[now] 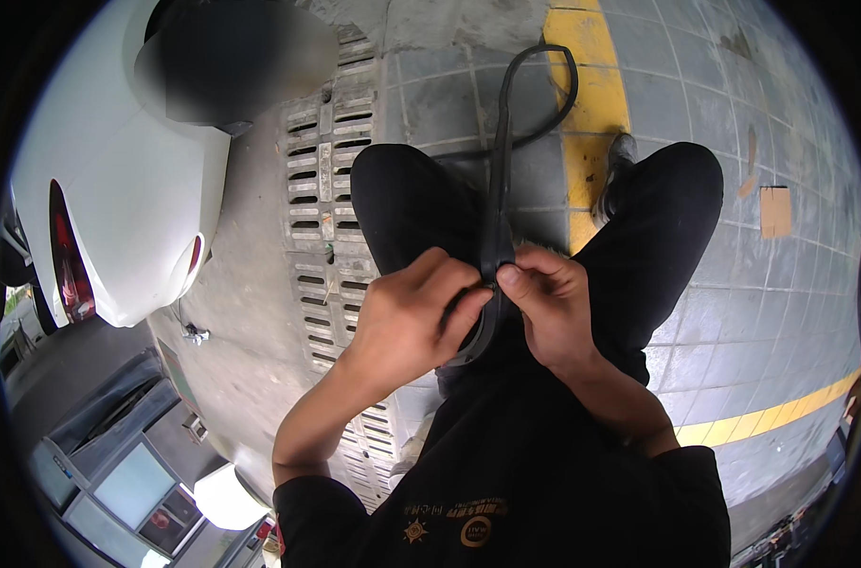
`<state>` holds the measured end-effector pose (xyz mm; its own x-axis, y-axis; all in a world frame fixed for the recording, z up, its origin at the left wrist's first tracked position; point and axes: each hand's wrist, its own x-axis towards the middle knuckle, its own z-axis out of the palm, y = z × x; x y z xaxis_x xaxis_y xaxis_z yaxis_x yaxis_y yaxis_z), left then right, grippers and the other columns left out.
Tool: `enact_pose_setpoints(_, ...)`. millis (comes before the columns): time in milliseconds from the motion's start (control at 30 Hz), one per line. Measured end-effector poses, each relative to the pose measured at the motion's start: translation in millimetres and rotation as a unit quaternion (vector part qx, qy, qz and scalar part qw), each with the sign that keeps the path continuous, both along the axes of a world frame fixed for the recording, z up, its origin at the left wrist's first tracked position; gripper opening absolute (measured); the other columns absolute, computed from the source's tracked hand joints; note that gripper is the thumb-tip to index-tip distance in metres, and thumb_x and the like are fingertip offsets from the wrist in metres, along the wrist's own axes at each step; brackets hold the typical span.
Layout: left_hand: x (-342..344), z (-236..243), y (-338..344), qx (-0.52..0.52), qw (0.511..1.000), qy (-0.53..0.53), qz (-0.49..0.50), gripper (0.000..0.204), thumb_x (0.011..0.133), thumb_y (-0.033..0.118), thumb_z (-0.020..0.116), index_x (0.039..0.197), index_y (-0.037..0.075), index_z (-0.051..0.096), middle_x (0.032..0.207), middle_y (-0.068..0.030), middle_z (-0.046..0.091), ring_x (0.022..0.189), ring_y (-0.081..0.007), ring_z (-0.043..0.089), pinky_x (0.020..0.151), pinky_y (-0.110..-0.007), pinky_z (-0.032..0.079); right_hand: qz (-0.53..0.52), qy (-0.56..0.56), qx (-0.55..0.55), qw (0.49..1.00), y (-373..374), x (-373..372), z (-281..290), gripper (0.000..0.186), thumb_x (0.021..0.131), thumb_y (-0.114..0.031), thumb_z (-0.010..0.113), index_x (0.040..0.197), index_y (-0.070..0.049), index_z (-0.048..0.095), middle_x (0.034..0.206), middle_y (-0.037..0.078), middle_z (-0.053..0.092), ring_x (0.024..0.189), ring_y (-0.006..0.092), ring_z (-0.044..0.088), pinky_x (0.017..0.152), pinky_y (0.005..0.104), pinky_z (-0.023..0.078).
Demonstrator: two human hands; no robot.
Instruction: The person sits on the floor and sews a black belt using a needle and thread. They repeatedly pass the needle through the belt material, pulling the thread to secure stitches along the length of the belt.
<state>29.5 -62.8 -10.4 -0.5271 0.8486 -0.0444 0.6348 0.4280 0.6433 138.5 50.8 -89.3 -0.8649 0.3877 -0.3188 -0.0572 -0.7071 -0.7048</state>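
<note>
A long black rubber-like strip (498, 189), resembling a weather seal, runs between my knees. Its far part loops over the floor tiles and a yellow band, then bends back toward my left leg. My left hand (407, 317) pinches the strip's near part from the left, thumb and fingers closed together. Opposite it, almost touching, my right hand (556, 303) grips the same spot between thumb and bent fingers. Below the fingertips a short piece of strip curves down toward my lap; my left hand covers some of it. Exactly what lies between the fingertips is too small to make out.
A white car (127, 199) with a red tail light stands at the left, beside slotted drain grates (323, 227). A yellow floor band (585, 52) passes by my shoe (617, 170). A flat piece of cardboard (775, 210) lies on the tiles at the right.
</note>
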Motion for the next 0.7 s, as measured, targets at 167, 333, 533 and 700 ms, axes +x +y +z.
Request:
enact_pose_setpoints(167,7,-7,-5,0.028,0.995,-0.075,0.053,0.017,0.077,0.012,0.074,0.078,0.005,0.058,0.067,-0.0055,0.053,0.049,-0.0154,0.053,0.043,-0.027,0.041,0.011,-0.005,-0.074,0.997,0,1,6,0.007,0.089,-0.005,0.063,0.091,0.001,0.065,0.075,-0.003,0.060,0.064,0.0008,0.046,0.058,0.0167,0.037)
enact_pose_setpoints(333,14,-12,-4,0.065,0.995,-0.012,0.069,0.018,0.076,0.014,0.073,0.075,0.005,0.057,0.064,-0.0041,0.051,0.048,-0.0167,0.052,0.042,-0.028,0.041,0.038,-0.014,-0.157,0.987,7,1,14,0.009,0.090,-0.006,0.061,0.094,0.001,0.063,0.081,0.000,0.061,0.066,0.0032,0.051,0.061,0.0169,0.040)
enact_pose_setpoints(533,17,-11,0,0.039,0.992,0.121,0.023,0.019,0.074,0.013,0.068,0.067,0.008,0.051,0.058,-0.0028,0.047,0.046,-0.0194,0.050,0.040,-0.030,0.039,0.159,-0.031,-0.139,0.977,25,-3,4,0.010,0.090,-0.013,0.060,0.092,-0.003,0.060,0.078,-0.001,0.059,0.064,0.0054,0.053,0.060,0.0194,0.042)
enact_pose_setpoints(700,29,-8,0,0.024,0.992,0.020,0.120,0.018,0.076,0.005,0.065,0.065,0.005,0.051,0.052,-0.0064,0.049,0.039,-0.0196,0.047,0.038,-0.029,0.035,0.174,-0.061,-0.127,0.975,29,-7,10,0.006,0.089,-0.008,0.061,0.093,-0.003,0.060,0.080,0.001,0.060,0.068,0.0059,0.056,0.060,0.0202,0.046)
